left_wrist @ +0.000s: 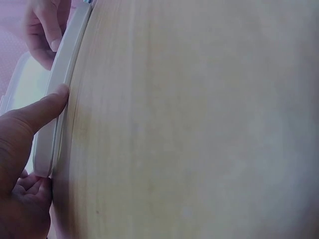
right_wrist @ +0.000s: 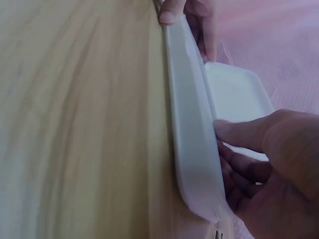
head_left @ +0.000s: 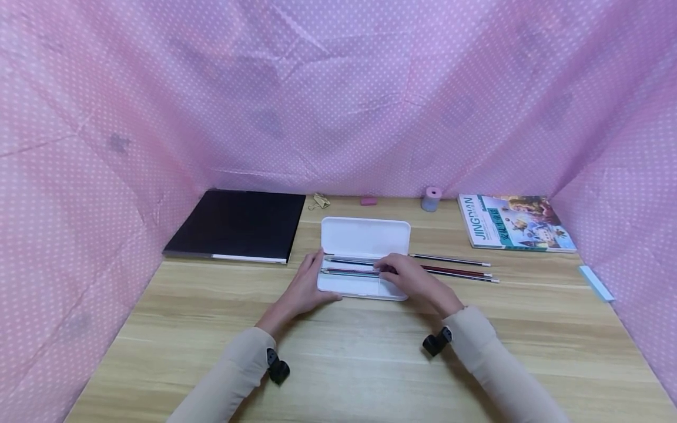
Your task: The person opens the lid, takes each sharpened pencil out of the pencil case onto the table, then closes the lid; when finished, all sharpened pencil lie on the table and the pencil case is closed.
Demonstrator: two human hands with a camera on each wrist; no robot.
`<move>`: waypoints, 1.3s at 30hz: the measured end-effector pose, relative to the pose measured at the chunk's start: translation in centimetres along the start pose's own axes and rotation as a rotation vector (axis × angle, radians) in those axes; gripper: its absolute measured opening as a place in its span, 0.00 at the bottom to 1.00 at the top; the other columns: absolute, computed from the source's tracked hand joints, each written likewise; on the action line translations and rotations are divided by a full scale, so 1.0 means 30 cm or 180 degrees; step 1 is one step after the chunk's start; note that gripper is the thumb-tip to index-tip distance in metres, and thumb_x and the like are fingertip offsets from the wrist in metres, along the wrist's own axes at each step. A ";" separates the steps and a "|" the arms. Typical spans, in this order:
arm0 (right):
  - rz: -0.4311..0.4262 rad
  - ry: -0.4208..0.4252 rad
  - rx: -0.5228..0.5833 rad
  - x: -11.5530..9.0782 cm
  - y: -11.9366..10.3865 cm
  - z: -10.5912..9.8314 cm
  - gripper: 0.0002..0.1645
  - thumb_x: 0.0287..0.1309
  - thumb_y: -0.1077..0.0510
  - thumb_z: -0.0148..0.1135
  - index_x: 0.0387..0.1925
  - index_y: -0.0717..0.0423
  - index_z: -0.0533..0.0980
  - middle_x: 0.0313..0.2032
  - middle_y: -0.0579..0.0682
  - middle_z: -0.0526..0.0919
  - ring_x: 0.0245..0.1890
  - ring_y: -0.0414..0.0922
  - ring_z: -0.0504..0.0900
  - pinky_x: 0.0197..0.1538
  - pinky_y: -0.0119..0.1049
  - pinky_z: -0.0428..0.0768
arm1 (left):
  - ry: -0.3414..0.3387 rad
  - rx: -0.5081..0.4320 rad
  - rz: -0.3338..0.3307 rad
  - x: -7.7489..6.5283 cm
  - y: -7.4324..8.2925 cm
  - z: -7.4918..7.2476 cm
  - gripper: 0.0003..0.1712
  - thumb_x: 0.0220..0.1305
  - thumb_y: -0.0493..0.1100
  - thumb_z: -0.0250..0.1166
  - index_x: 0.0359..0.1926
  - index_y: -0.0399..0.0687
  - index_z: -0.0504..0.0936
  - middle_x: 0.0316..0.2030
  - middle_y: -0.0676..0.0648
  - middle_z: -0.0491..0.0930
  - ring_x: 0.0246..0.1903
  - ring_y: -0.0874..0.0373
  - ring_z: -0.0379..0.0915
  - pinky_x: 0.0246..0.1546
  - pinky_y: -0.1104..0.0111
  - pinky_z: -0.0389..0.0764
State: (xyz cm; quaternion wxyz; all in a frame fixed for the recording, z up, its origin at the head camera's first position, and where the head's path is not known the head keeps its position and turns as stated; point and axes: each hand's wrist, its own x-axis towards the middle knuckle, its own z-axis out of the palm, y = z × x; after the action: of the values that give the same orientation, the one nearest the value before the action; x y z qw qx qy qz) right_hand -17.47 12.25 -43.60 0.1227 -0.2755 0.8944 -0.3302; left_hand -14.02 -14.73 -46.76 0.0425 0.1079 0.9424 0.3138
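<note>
A white pencil case (head_left: 349,286) lies with its lid (head_left: 365,235) raised. My left hand (head_left: 304,288) grips its left end, the thumb along the front wall and the fingers round the side. Inside the case several pencils (head_left: 349,272) lie lengthwise. My right hand (head_left: 412,277) reaches in over the right half, fingers curled, and pinches a pencil near its right end; the fingertips partly hide the grip. In the right wrist view, that thumb and fingers bend at the case wall (right_wrist: 192,119). Several more pencils (head_left: 449,259) lie on the table to the right.
A black folder (head_left: 238,223) lies at the left. Along the back are a binder clip (head_left: 319,201), a pink eraser (head_left: 368,201) and a small pink-and-blue cylinder (head_left: 431,200). A magazine (head_left: 518,223) and a light blue strip (head_left: 596,283) lie at the right. A pink dotted cloth surrounds the table.
</note>
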 end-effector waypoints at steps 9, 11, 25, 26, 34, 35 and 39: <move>-0.0085 -0.0007 -0.0129 0.002 -0.005 0.005 0.11 0.60 0.62 0.56 0.44 0.52 0.79 0.41 0.46 0.80 0.42 0.41 0.75 0.48 0.40 0.75 | 0.0028 -0.0023 0.0022 -0.001 0.000 0.002 0.68 0.37 0.63 0.74 0.72 0.49 0.42 0.64 0.45 0.54 0.62 0.55 0.51 0.62 0.62 0.58; -0.0094 0.0002 -0.0091 0.005 -0.005 0.005 0.11 0.60 0.62 0.57 0.44 0.52 0.79 0.40 0.46 0.80 0.40 0.40 0.75 0.47 0.39 0.75 | 0.0042 -0.0025 0.0035 -0.001 -0.001 0.002 0.68 0.37 0.63 0.74 0.72 0.49 0.42 0.64 0.45 0.55 0.62 0.55 0.52 0.62 0.62 0.58; -0.0055 0.0200 0.0094 -0.021 0.008 0.001 0.12 0.60 0.61 0.58 0.42 0.45 0.81 0.39 0.40 0.80 0.38 0.38 0.75 0.45 0.37 0.76 | 0.0038 -0.0056 0.0024 -0.004 0.000 0.002 0.68 0.37 0.63 0.74 0.72 0.48 0.42 0.64 0.45 0.54 0.62 0.55 0.51 0.62 0.61 0.59; -0.0047 0.0233 0.0097 -0.028 0.008 -0.004 0.12 0.60 0.61 0.58 0.42 0.44 0.81 0.38 0.39 0.80 0.37 0.38 0.75 0.44 0.37 0.76 | 0.0033 -0.0054 0.0019 -0.004 0.000 0.003 0.69 0.37 0.63 0.74 0.72 0.49 0.42 0.64 0.45 0.54 0.62 0.55 0.51 0.62 0.62 0.59; 0.0064 0.0406 0.0098 -0.118 0.038 -0.065 0.13 0.61 0.61 0.56 0.43 0.42 0.80 0.43 0.41 0.80 0.45 0.41 0.76 0.49 0.43 0.75 | 0.0004 -0.0048 0.0017 -0.003 0.000 0.005 0.69 0.37 0.63 0.74 0.72 0.49 0.41 0.64 0.45 0.54 0.62 0.55 0.52 0.62 0.62 0.58; 0.0082 0.0443 0.0078 -0.132 0.045 -0.074 0.13 0.61 0.61 0.56 0.43 0.42 0.80 0.44 0.42 0.80 0.46 0.42 0.76 0.50 0.44 0.75 | 0.0009 -0.0046 0.0021 -0.003 0.000 0.005 0.69 0.37 0.63 0.74 0.72 0.49 0.41 0.64 0.44 0.54 0.62 0.55 0.52 0.62 0.62 0.58; 0.0130 0.0570 -0.0066 -0.184 0.076 -0.111 0.14 0.60 0.61 0.57 0.44 0.41 0.79 0.44 0.42 0.80 0.47 0.43 0.76 0.50 0.47 0.74 | 0.0055 -0.0058 0.0052 -0.003 0.000 0.003 0.68 0.37 0.62 0.74 0.72 0.48 0.43 0.63 0.44 0.55 0.62 0.54 0.52 0.62 0.61 0.59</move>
State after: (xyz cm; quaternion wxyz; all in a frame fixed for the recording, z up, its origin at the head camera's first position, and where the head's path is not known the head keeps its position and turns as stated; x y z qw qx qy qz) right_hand -15.23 18.58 -42.39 0.0461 -0.2279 0.9106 -0.3417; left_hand -13.91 -14.69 -46.83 0.0329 0.1125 0.9389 0.3236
